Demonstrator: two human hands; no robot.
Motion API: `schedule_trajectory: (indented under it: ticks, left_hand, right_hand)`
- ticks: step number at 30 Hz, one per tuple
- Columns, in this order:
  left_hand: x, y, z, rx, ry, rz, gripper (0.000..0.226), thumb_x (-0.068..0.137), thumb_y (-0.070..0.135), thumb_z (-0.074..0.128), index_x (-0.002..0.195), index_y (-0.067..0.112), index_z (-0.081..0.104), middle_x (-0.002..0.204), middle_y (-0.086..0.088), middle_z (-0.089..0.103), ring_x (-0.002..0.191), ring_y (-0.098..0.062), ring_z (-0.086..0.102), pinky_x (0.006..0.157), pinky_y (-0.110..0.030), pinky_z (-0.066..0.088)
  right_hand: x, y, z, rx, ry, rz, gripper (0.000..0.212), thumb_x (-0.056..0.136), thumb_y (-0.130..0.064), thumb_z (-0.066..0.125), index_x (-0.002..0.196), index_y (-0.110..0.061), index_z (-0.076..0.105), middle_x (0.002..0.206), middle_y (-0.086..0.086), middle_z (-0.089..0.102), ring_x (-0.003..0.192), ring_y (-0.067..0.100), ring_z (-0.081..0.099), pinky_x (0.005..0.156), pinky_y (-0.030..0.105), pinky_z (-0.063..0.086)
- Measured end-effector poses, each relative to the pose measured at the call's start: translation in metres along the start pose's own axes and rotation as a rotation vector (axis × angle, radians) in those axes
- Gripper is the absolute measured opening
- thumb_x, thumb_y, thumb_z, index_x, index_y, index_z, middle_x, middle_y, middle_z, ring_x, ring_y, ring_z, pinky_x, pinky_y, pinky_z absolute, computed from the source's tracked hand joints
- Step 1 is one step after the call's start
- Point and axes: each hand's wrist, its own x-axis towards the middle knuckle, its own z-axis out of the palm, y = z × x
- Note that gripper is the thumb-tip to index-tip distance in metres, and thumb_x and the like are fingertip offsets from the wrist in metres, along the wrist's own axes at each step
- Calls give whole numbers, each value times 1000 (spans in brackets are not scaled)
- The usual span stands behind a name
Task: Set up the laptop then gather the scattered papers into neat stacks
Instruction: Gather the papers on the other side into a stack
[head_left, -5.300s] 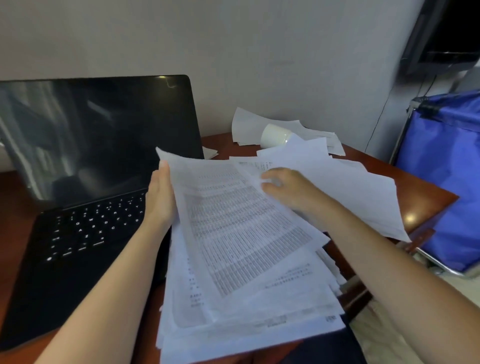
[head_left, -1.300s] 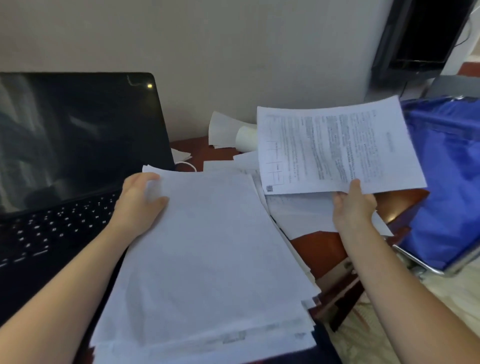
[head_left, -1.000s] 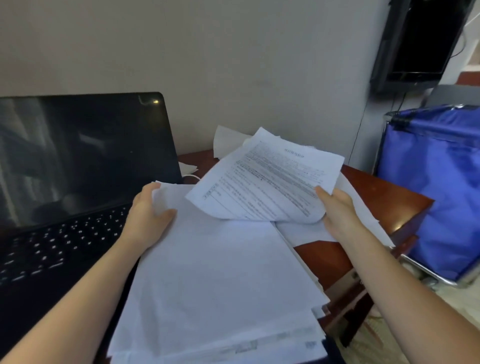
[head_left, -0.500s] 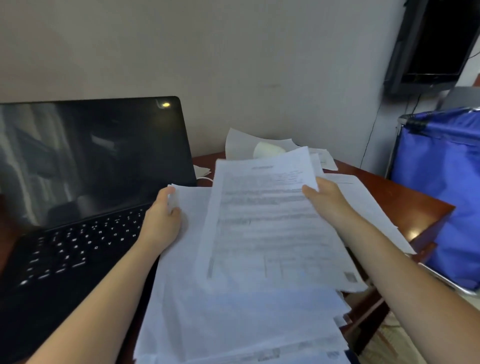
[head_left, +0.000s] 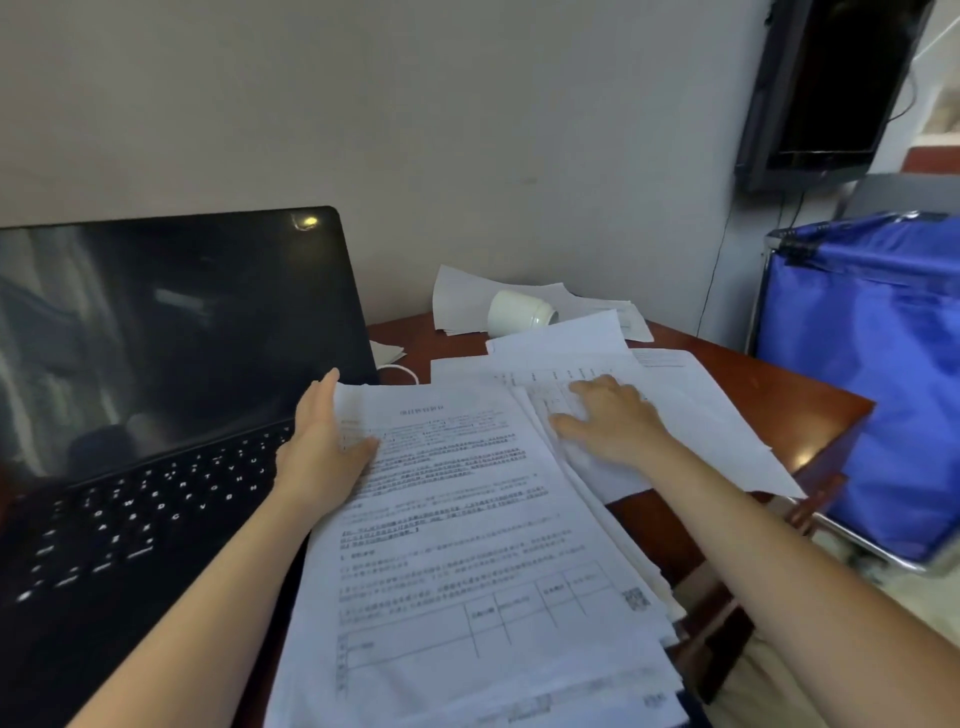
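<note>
**Operator:** My left hand (head_left: 322, 452) holds the stack of papers (head_left: 467, 545) by its left edge, with the thumb laid over the top printed sheet and the fingers straight along the side. My right hand (head_left: 613, 421) lies flat, fingers spread, on the loose sheets (head_left: 701, 415) just right of the stack.

**Desk:** And the laptop?

**Operator:** The laptop (head_left: 156, 389) stands open at the left of the table (head_left: 795, 400), just beside my left hand. Its screen is dark and its keys are lit.

**Desk:** Anything further back?

**Operator:** A white cup (head_left: 519, 313) lies on its side on the far pile (head_left: 462, 301) near the wall. A blue bin (head_left: 872, 374) stands right of the table.
</note>
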Motion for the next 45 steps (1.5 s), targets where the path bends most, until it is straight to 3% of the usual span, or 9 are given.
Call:
schedule_trajectory:
  ticks: [7, 12, 15, 18, 24, 27, 32, 39, 45]
  left_hand:
    - [-2, -2, 0, 55, 32, 82, 78, 86, 19, 67, 149, 21, 21, 158, 1, 8, 143, -20, 18, 117, -48, 18]
    - [-3, -2, -1, 45, 41, 95, 74, 85, 19, 67, 147, 20, 26, 156, 0, 14, 141, -19, 21, 116, -44, 20]
    - [-4, -1, -1, 47, 47, 107, 72, 85, 18, 68, 145, 18, 28, 154, -1, 17, 138, -20, 26, 113, -42, 23]
    - [-5, 0, -1, 54, 52, 109, 70, 85, 16, 67, 145, 17, 30, 154, -1, 18, 137, -21, 27, 111, -40, 25]
    - [-3, -4, 0, 54, 54, 119, 69, 85, 16, 68, 144, 16, 33, 152, -1, 21, 137, -18, 25, 112, -39, 24]
    - [-3, -3, -1, 52, 55, 117, 69, 85, 16, 67, 144, 15, 32, 152, -1, 21, 137, -19, 26, 112, -39, 24]
    - [-4, -4, 0, 47, 56, 123, 69, 85, 16, 68, 144, 15, 32, 152, -2, 22, 137, -19, 26, 111, -39, 25]
    - [-3, -4, -1, 35, 51, 112, 69, 84, 14, 68, 143, 15, 32, 152, -1, 22, 135, -19, 29, 110, -39, 27]
    - [-4, -2, -1, 36, 48, 87, 69, 84, 16, 68, 144, 16, 32, 152, -1, 22, 135, -20, 30, 110, -39, 27]
  right_hand:
    - [3, 74, -33, -33, -81, 335, 69, 84, -48, 63, 138, -11, 38, 142, 9, 43, 128, 29, 42, 97, 35, 39]
    - [12, 69, -33, 830, -57, 452, 77, 83, -12, 71, 145, -1, 26, 120, 12, 54, 98, 24, 59, 83, 34, 50]
    - [17, 68, -30, 853, -10, 486, 63, 82, -19, 73, 134, -2, 44, 126, 13, 55, 111, 25, 55, 94, 36, 48]
    - [15, 72, -26, 1025, 192, 499, 69, 81, -12, 73, 140, -5, 38, 142, 12, 41, 120, 27, 48, 100, 40, 44]
    - [-1, 66, -4, 1560, 347, 512, 47, 84, -6, 68, 128, 0, 51, 124, 12, 59, 95, 17, 62, 72, 25, 56]
    - [-5, 49, 4, 1416, 136, 317, 14, 88, -5, 62, 101, -9, 62, 107, 7, 67, 85, 13, 66, 65, 19, 57]
    - [7, 26, 27, 813, 235, 163, 31, 90, -10, 59, 120, -5, 59, 114, 5, 63, 106, 26, 61, 82, 27, 48]
    - [10, 43, 13, 1442, 658, 397, 35, 94, -9, 55, 128, -4, 52, 118, 8, 60, 111, 26, 58, 95, 49, 49]
    - [1, 59, -24, 1714, 812, 249, 32, 96, -8, 52, 128, -12, 53, 108, -3, 63, 92, 10, 62, 63, 24, 57]
